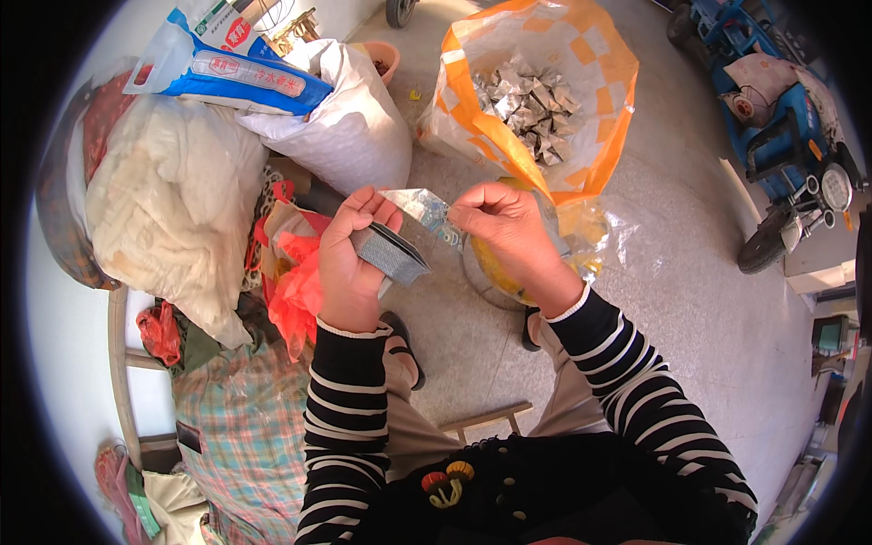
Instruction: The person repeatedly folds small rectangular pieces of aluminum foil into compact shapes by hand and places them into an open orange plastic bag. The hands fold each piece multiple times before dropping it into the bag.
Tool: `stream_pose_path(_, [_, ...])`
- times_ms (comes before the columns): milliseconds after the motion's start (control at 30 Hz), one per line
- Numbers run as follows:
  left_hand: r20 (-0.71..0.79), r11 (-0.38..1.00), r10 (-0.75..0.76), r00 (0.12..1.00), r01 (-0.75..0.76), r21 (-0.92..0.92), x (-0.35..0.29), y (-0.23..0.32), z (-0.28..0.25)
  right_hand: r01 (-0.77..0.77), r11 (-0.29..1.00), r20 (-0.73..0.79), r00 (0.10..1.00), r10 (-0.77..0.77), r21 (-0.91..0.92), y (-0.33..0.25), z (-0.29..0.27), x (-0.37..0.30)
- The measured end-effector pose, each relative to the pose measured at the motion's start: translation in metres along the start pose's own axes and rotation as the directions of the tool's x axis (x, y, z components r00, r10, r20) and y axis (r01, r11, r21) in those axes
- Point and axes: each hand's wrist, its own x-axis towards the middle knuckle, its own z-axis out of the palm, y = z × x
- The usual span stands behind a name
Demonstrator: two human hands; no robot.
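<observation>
The silver foil sheet [420,207] is thin, shiny and creased, with a folded edge and a faint coloured print on its underside. It spans the gap between both hands, held above the floor in front of the person's knees. The right hand [509,232] has its fingers pinched together on the sheet's right end. The left hand [350,254] has its fingers clamped on a flat stack of foil sheets [391,254], grey-silver with a dark edge, and also touches the sheet's left end. Beyond the hands stands an orange-and-white sack [545,100], open and holding folded foil pieces [531,104]. A red plastic bag [295,282] lies just beside the left hand
</observation>
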Motion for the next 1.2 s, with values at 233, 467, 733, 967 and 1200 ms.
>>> stream_pose_path(233, [0.160,0.937,-0.057,0.986,-0.003,0.350,-0.014,-0.009,0.013,0.691,0.121,0.398,0.540,-0.741,-0.713,-0.006,0.009,-0.006])
stream_pose_path(467, [0.133,0.843,-0.036,0.990,-0.041,0.537,-0.018,0.001,0.016,0.355,0.899,0.067,0.934,-0.350,-0.258,-0.006,0.007,-0.005])
stream_pose_path(733, [0.255,0.838,-0.135,0.958,-0.026,0.544,-0.022,-0.001,0.016,-0.274,0.957,0.205,0.946,0.250,0.098,-0.003,-0.008,0.000])
stream_pose_path(967, [0.250,0.811,-0.140,0.958,-0.034,0.585,-0.024,0.000,0.019,-0.160,0.987,0.244,0.959,0.147,0.033,-0.012,-0.003,-0.003])
stream_pose_path(1200, [0.298,0.902,-0.183,0.937,0.039,0.431,-0.024,0.001,0.019,-0.177,0.984,0.389,0.906,0.170,-0.019,-0.026,-0.013,-0.006])
